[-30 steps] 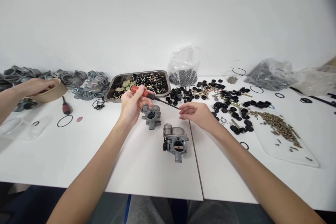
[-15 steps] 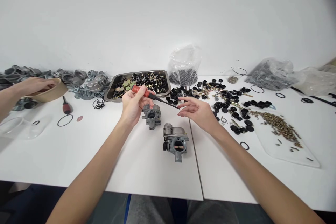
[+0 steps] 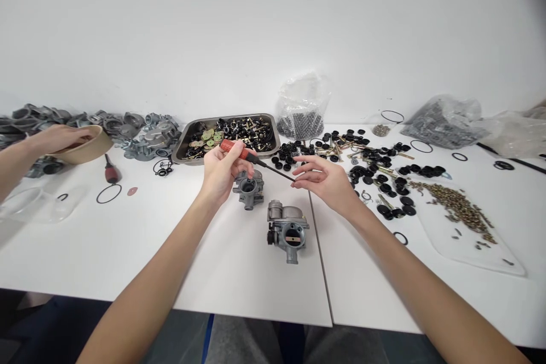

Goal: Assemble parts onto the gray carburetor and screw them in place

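My left hand (image 3: 218, 173) is closed around the red and black handle of a screwdriver (image 3: 243, 152), whose thin dark shaft points right and down. At its tip, the thumb and a finger of my right hand (image 3: 322, 185) come together. Whether they pinch the tip or some tiny part there is too small to tell. Below my left hand stands one grey metal carburetor (image 3: 249, 192), partly covered by the fingers. A second carburetor (image 3: 290, 233), with a brass-coloured plate across its bore, sits nearer to me, below the screwdriver tip.
Behind my hands lies a metal tray (image 3: 181, 151) of small parts, beside a clear bag (image 3: 302, 111). Black caps (image 3: 386, 185) spread to the right, with brass screws (image 3: 467, 210) on a white sheet. At left, another person's hand (image 3: 63, 137) reaches into a tan bowl (image 3: 87, 148).
The view has shifted slightly, so everything sits a little further right. My hands keep nearly the same pose, with the right fingertips still at the screwdriver tip.
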The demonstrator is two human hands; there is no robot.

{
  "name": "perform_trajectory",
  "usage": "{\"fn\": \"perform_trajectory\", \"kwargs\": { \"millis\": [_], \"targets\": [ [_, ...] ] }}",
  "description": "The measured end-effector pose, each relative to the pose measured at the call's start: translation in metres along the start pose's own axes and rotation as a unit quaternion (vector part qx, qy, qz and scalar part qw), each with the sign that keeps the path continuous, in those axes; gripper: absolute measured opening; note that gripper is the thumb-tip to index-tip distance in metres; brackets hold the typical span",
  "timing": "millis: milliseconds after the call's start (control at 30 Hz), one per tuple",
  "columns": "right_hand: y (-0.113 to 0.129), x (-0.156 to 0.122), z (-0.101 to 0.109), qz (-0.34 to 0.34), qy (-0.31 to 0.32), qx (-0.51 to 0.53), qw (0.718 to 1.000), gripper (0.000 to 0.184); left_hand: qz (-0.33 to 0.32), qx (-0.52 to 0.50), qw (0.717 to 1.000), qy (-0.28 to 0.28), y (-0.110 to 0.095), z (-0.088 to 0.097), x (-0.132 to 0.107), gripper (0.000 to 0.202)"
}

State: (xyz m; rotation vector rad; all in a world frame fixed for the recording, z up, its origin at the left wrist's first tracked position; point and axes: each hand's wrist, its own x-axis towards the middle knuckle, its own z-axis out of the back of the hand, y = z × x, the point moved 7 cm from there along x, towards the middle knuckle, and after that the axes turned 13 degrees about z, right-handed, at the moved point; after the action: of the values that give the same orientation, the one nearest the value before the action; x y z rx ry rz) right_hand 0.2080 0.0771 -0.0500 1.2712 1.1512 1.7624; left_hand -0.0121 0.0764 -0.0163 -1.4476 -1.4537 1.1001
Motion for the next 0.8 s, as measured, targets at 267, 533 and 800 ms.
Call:
{"fn": "perform_trajectory", "kwargs": {
  "millis": [267,533,800],
  "targets": [
    [0.003,-0.002,0.000,0.047,0.014,-0.086,0.995,0.047,0.017,0.000,1.000,-0.019,0.005,0.001,0.001,0.032],
    [0.014,-0.003,-0.010,0.051,0.065,-0.153,0.985,0.055,-0.003,0.017,0.999,-0.030,0.004,-0.008,-0.007,0.027],
    [0.021,0.000,-0.006,0.049,0.056,-0.073,0.994,0.051,0.004,0.008,1.000,-0.029,0.000,-0.011,-0.010,0.030]
  ]
}}
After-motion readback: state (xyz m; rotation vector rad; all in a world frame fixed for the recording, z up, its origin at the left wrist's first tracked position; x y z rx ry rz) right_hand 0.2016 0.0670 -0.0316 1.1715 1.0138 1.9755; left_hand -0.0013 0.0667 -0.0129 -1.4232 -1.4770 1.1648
